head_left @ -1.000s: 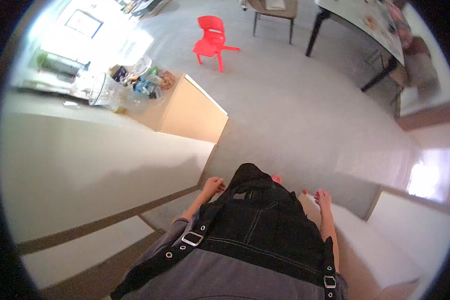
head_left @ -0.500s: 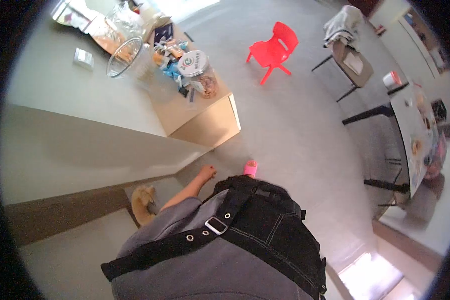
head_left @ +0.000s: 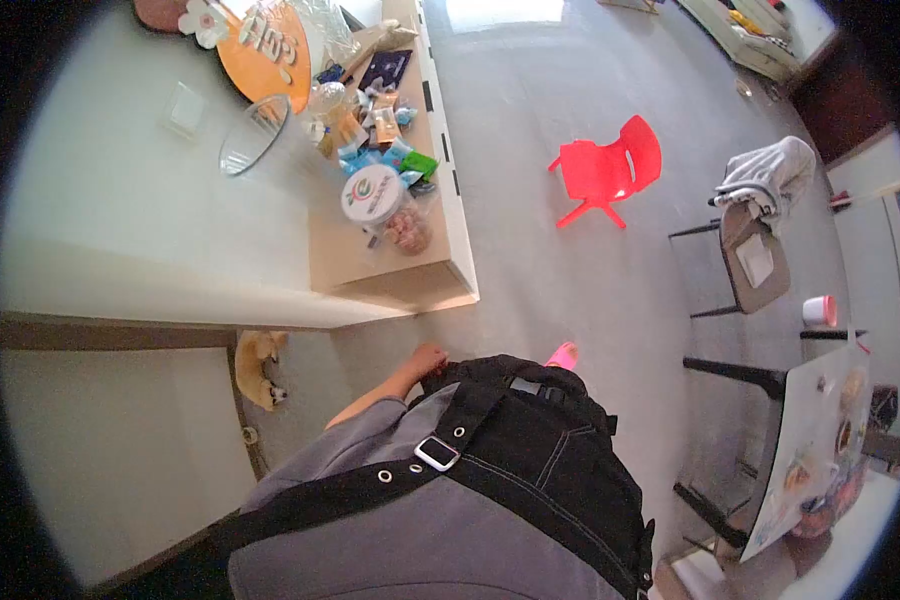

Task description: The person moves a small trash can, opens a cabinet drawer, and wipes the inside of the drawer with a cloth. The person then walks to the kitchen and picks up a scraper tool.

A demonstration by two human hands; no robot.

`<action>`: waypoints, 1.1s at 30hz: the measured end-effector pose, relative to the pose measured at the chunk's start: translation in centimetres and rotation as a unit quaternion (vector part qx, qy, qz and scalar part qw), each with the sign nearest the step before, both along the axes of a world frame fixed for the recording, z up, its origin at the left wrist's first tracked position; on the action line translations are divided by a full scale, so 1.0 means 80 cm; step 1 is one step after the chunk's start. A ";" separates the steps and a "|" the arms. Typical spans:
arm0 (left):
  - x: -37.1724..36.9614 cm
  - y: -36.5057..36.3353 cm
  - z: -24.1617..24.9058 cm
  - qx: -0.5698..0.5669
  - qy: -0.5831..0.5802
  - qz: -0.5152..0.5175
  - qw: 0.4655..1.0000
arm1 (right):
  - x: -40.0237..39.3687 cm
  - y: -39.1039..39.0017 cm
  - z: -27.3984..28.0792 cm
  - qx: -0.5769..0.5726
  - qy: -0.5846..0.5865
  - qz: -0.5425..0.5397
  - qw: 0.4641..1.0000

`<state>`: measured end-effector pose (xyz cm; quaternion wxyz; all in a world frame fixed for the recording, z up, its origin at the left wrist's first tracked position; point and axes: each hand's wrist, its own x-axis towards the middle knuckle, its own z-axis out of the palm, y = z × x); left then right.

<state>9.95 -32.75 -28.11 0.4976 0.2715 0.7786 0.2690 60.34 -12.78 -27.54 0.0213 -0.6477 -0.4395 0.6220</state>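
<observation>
My left hand (head_left: 427, 362) hangs beside the front of my black apron (head_left: 530, 440), its fingers loosely curled and nothing visible in them. It holds nothing that I can see and is nearest to the black cloth. My right hand is out of view. Ahead to the left, a wooden cabinet (head_left: 370, 275) bears a clear jar with a white lid (head_left: 375, 195), several small snack packets (head_left: 380, 130), and a tall clear open container (head_left: 260, 140) at its wall side. One pink slipper (head_left: 563, 355) shows on my foot.
A red child's chair (head_left: 610, 170) stands on the grey floor ahead. Right of it is a brown chair (head_left: 755, 265) with grey cloth (head_left: 770, 180) on it. A cluttered table (head_left: 785, 440) is at the right. A tan dog (head_left: 257, 370) is by the doorway at left.
My view has turned left and moved forward, so the cabinet and jar look nearer and the chairs sit farther right and lower. My left hand has moved closer to the apron.
</observation>
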 end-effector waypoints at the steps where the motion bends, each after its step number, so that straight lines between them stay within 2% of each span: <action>1: 0.011 0.011 0.011 -0.051 -0.030 0.066 0.996 | 0.002 0.031 0.003 -0.002 0.007 0.009 1.000; 4: 0.032 0.060 0.027 -0.088 -0.070 0.166 0.980 | 0.007 0.121 0.020 -0.006 0.037 0.032 0.999; 7: 0.058 0.128 0.058 -0.045 -0.098 0.236 0.966 | 0.009 0.209 0.027 0.010 0.028 0.041 0.999; 8: 0.063 0.150 0.066 -0.026 -0.057 0.208 0.976 | 0.009 0.239 0.018 0.022 0.016 0.044 0.999; 9: 0.070 0.166 0.070 -0.006 -0.020 0.178 0.984 | 0.014 0.261 0.003 0.086 0.006 0.050 0.995; 11: 0.081 0.190 0.070 0.008 0.048 0.108 0.993 | -0.001 0.311 0.022 0.101 -0.015 0.068 0.992; 13: 0.076 0.213 0.071 0.002 0.126 0.035 0.991 | -0.032 0.343 0.056 0.095 0.031 -0.004 0.995; 15: 0.055 0.215 0.040 0.022 0.089 0.045 0.995 | -0.058 0.363 0.071 0.084 0.042 -0.024 0.995; 17: 0.037 0.232 0.039 0.011 0.062 0.073 0.995 | -0.070 0.371 0.060 0.073 0.052 -0.018 0.996; 19: 0.024 0.258 0.062 -0.025 0.042 0.116 0.992 | -0.080 0.369 0.026 0.067 0.059 0.010 0.996; 20: 0.006 0.267 0.047 -0.003 -0.053 0.145 0.988 | -0.085 0.361 0.023 0.063 0.038 0.001 0.997; 23: -0.025 0.314 0.053 -0.033 -0.052 0.169 0.984 | -0.090 0.349 0.036 0.090 -0.044 0.107 0.989; 24: -0.041 0.319 0.022 -0.014 -0.083 0.194 0.977 | -0.092 0.346 0.048 0.118 -0.055 0.137 0.982; 26: -0.069 0.348 0.008 0.005 -0.111 0.197 0.974 | -0.088 0.347 0.048 0.053 -0.103 0.159 0.981; 27: -0.080 0.363 0.003 0.013 -0.127 0.199 0.972 | -0.091 0.353 0.056 0.036 -0.098 0.117 0.988; 28: -0.093 0.383 0.009 -0.046 -0.131 0.188 0.972 | -0.091 0.357 0.066 0.017 -0.094 0.076 0.992; 31: -0.129 0.447 0.039 -0.073 -0.168 0.196 0.963 | -0.111 0.384 0.070 0.001 -0.095 -0.033 0.995; 33: -0.159 0.475 0.032 -0.053 -0.177 0.181 0.966 | -0.127 0.397 0.066 -0.016 -0.067 -0.098 0.993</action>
